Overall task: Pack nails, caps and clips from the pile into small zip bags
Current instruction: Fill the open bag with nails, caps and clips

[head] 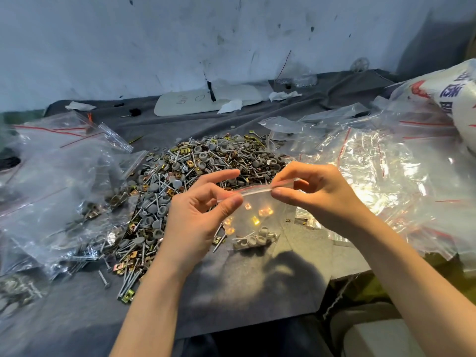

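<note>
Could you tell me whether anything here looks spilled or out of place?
Loose silver nails and a yellow metal clip lie strayed from the mixed hardware pile toward the near edge of the grey cloth. The small clear zip bag pinched by the left hand and right hand looks intact.

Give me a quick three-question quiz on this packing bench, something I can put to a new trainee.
1. True or false: nobody is touching the small zip bag.
2. Where do the left grip and the right grip pinch the bag? A: at a bottom corner. B: along the zip strip at its top. C: at its middle.
3. Fill in: the grey caps inside the bag have gathered at its ___.
Key: 1 false; 2 B; 3 bottom.
</note>
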Demonstrator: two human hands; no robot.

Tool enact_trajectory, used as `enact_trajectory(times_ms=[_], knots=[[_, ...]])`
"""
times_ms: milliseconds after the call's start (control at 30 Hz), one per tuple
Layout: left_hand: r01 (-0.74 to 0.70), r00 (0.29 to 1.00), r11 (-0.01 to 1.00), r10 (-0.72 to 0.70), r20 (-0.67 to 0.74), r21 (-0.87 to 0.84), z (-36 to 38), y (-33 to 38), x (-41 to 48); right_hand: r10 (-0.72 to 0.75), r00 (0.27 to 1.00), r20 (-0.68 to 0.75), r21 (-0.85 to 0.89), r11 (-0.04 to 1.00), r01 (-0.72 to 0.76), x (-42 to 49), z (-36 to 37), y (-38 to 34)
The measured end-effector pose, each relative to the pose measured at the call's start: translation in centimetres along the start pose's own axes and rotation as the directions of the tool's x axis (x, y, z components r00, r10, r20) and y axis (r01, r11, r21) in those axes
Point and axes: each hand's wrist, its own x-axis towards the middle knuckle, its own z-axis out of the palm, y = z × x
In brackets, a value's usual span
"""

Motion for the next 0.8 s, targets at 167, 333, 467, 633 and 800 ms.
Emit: enact_trajectory(times_ms=[167, 333, 467, 633, 800], knots=[[0.047, 0.999, 0.999, -0.047, 0.001, 0.002, 0.1, -0.1, -0.2, 0.005, 1.0, -0.008, 0.004, 1.0, -0.005, 0.0, 0.6, -0.2], [0.005, 1.0, 0.999, -0.005, 0.001, 0.039, 0.5, -0.1, -0.2, 0.021, 0.999, -0.047, 0.062, 0.998, -0.018, -0.2, 0.7, 0.0], [0.02, 1.0, 1.0, -0.021, -0.007, -0.023, 0.4, -0.1, -0.2, 0.069, 0.992, -0.107, 0.114, 0.992, -0.057, -0.3, 0.4, 0.5], [0.044, 0.999, 0.999, -0.043, 0.006, -0.023, -0.4, 0.0, -0.1, 0.048, 0.994, -0.096, 0.105, 0.994, -0.037, -0.4, 0.4, 0.3], [0.07, 0.993, 0.996, -0.065, 0.099, -0.049, -1.2, -0.2, -0.3, 0.099, 0.981, -0.166, 0.16, 0.984, -0.073, -0.6, 0.1, 0.7]])
